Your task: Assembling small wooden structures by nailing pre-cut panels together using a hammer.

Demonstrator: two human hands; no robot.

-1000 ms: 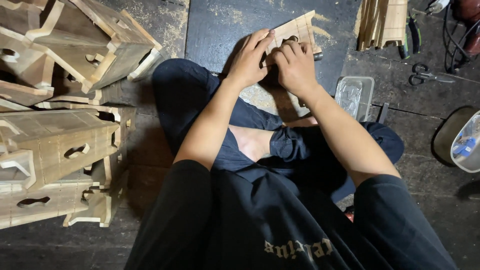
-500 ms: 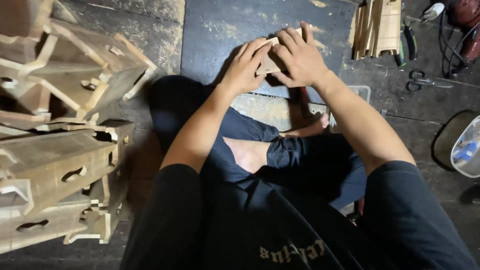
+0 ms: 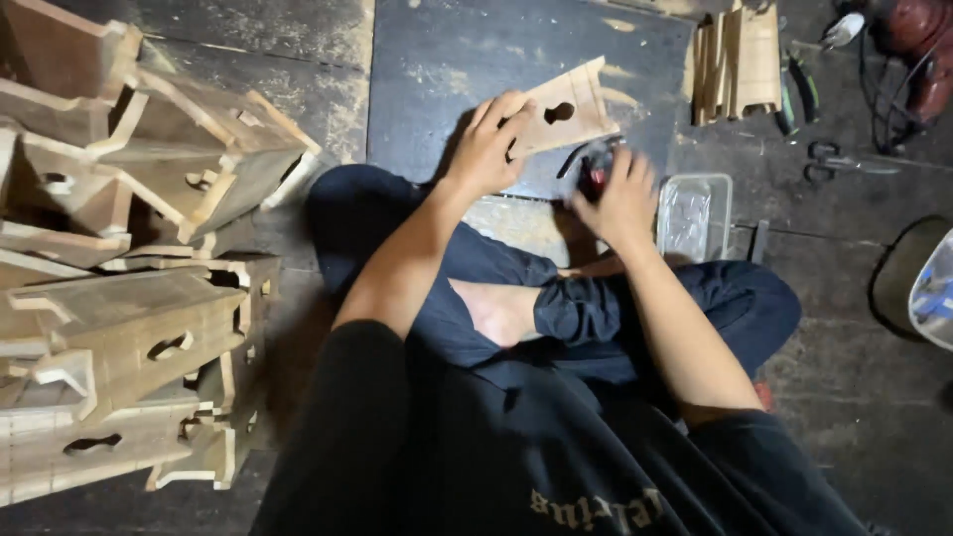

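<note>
1. Down on the dark, dusty floor (image 3: 615,60) a person sat with legs crossed, in dark clothes, one bare foot (image 3: 501,310) showing.
2. A dark flat mat lay on the floor at the far side, just past the knees.
3. The left hand (image 3: 486,149) was partly open, with its fingers spread over the left end of a flat wooden piece (image 3: 566,114), pressing it down on the mat.
4. The wooden piece was light brown, with a keyhole-shaped hole cut in it and small notches at its far end. It sat tilted, far end pointing right.
5. The right hand (image 3: 620,199) was curled tight around a small dark tool (image 3: 593,167) with a bit of red on it. The tool sat just at the near right edge of the wooden piece. It was too blurred to tell what kind of tool it was.
6. Right beside the right hand stood a clear plastic box (image 3: 695,213).
7. On the left a big pile of wooden parts (image 3: 129,298) with the same cut-out holes was stacked up high.
8. At the far right stood a smaller bunch of wooden parts (image 3: 740,60), then pliers (image 3: 794,94) and scissors (image 3: 844,159) on the floor.
9. Nothing lay between the hands and the wooden piece.
</note>
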